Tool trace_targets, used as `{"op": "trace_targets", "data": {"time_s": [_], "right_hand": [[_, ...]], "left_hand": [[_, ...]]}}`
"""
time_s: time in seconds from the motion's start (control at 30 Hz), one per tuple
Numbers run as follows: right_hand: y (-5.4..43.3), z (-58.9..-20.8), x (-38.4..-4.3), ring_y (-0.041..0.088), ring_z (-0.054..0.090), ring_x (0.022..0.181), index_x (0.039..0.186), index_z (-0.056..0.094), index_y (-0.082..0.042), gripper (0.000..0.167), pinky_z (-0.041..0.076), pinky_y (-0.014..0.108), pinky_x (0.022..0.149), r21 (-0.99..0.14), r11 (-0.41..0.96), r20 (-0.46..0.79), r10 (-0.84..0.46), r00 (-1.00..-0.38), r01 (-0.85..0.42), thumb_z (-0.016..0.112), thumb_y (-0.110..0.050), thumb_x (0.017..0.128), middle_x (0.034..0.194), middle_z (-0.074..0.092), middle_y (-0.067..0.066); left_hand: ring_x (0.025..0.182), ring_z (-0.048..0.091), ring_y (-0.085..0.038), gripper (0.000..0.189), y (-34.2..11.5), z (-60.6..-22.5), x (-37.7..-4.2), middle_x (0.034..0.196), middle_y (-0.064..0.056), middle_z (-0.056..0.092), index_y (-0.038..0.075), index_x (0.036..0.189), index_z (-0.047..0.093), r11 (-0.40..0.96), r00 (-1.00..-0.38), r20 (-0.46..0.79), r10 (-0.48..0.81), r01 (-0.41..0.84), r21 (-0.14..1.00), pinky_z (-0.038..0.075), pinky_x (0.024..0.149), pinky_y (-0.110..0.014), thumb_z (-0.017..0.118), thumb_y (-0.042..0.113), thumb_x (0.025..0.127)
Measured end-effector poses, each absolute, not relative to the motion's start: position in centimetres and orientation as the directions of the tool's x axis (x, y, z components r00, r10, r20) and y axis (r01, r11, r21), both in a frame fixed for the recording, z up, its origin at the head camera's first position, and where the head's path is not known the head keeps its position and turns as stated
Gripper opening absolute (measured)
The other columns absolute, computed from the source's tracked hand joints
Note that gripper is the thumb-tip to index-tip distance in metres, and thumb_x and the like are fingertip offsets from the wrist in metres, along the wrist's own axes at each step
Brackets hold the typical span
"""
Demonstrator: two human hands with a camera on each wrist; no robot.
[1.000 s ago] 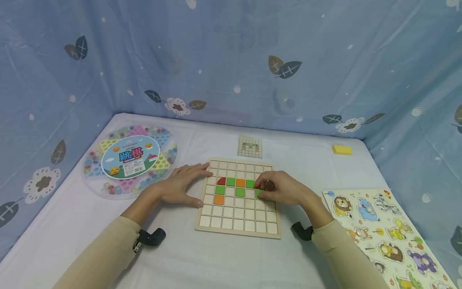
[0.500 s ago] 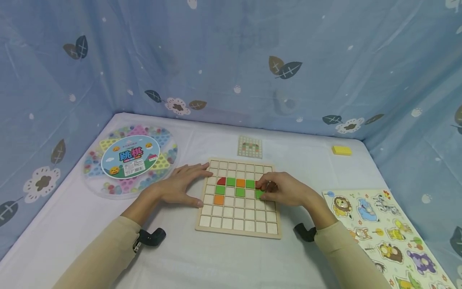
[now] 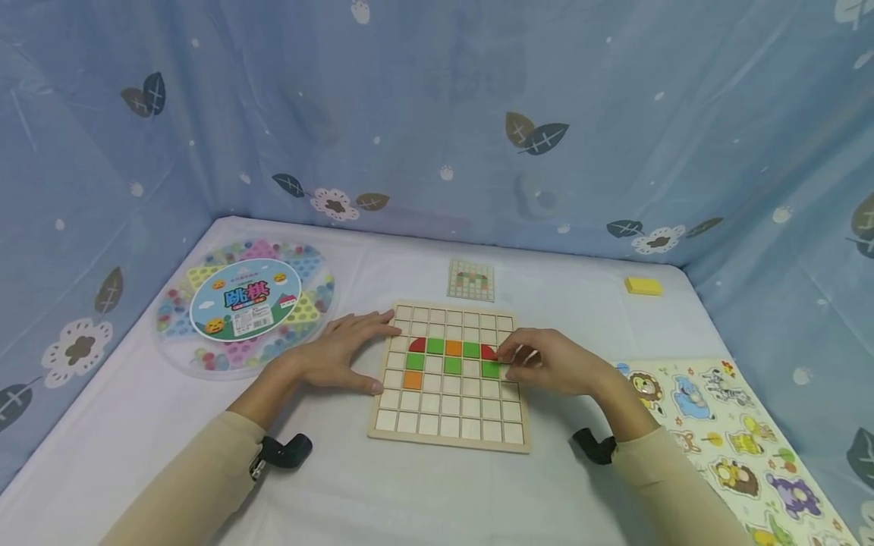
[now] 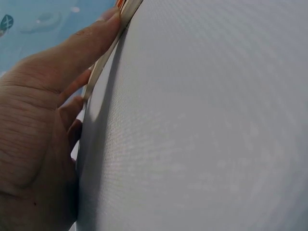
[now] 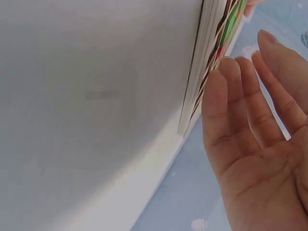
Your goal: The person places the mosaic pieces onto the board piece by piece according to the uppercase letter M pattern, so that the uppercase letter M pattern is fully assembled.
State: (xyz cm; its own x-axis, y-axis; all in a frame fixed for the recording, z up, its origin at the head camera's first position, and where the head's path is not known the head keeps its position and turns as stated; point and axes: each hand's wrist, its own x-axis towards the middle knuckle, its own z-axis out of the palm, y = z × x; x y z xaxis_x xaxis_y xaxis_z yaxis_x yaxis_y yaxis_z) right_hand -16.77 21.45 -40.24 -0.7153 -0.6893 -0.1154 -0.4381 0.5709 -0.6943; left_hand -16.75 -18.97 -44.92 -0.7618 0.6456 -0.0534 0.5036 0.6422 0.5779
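A wooden grid board (image 3: 450, 406) lies on the table in the head view. Set in its cells are a row of red, green and orange tiles, with a red quarter-round tile (image 3: 488, 353) at the right end. Below this one sits a green square tile (image 3: 490, 370). An orange tile (image 3: 413, 380) is lower left. My left hand (image 3: 344, 353) rests with spread fingers and thumb against the board's left edge. My right hand (image 3: 556, 362) is over the board's right edge, fingertips right at the red and green tiles. The right wrist view shows nothing between its loosely bent fingers (image 5: 215, 106).
Behind the board lies a small pattern card (image 3: 471, 280). A round, clear Chinese checkers case (image 3: 246, 297) is at the left. On the right are a yellow block (image 3: 643, 286) and an animal puzzle board (image 3: 734, 444). A patterned blue cloth (image 3: 423, 152) surrounds the table.
My right hand has drawn back slightly to the right, uncovering the red quarter-round tile and the green tile below it. My left hand has stayed at the board's edge.
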Motion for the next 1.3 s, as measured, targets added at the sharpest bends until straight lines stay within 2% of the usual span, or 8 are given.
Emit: {"op": "trace_targets", "data": {"time_s": [0.63, 1.0, 1.13, 1.3], "right_hand": [[26.6, -38.8, -15.8, 0.026, 0.066, 0.101, 0.117, 0.068, -0.011, 0.028, 0.059, 0.032, 0.081, -0.654, 0.629, -0.089, -0.616, -0.782, -0.421, 0.079, -0.018, 0.092, 0.117, 0.068, 0.005], [28.8, -39.4, -15.4, 0.030, 0.066, 0.103, 0.120, 0.068, -0.010, 0.035, 0.059, 0.032, 0.081, -0.667, 0.646, -0.099, -0.571, -0.815, -0.371, 0.081, -0.019, 0.090, 0.119, 0.068, 0.006], [29.5, -39.7, -15.3, 0.027, 0.066, 0.102, 0.122, 0.067, -0.010, 0.037, 0.059, 0.031, 0.081, -0.673, 0.644, -0.094, -0.563, -0.821, -0.365, 0.081, -0.021, 0.090, 0.121, 0.068, 0.007], [30.5, -39.9, -14.9, 0.016, 0.064, 0.096, 0.122, 0.068, -0.012, 0.038, 0.058, 0.028, 0.079, -0.670, 0.660, -0.114, -0.544, -0.832, -0.340, 0.083, -0.021, 0.089, 0.122, 0.068, 0.006]], "left_hand": [[0.158, 0.016, -0.035, 0.092, -18.9, -45.0, -16.7, 0.172, -0.005, 0.018, 0.022, 0.156, 0.042, 0.633, -0.759, -0.050, 0.649, 0.504, 0.588, 0.006, 0.124, -0.065, 0.080, 0.058, 0.080], [0.158, 0.016, -0.034, 0.091, -19.0, -44.8, -16.8, 0.172, -0.004, 0.018, 0.025, 0.156, 0.042, 0.639, -0.762, -0.054, 0.646, 0.500, 0.585, 0.007, 0.123, -0.065, 0.080, 0.058, 0.080], [0.158, 0.016, -0.034, 0.091, -19.0, -44.8, -16.8, 0.172, -0.005, 0.018, 0.024, 0.156, 0.042, 0.635, -0.760, -0.053, 0.647, 0.500, 0.589, 0.008, 0.123, -0.066, 0.080, 0.058, 0.080], [0.157, 0.016, -0.035, 0.091, -18.9, -44.8, -16.8, 0.172, -0.005, 0.018, 0.024, 0.156, 0.042, 0.636, -0.758, -0.053, 0.651, 0.506, 0.582, 0.008, 0.123, -0.066, 0.080, 0.058, 0.080]]}}
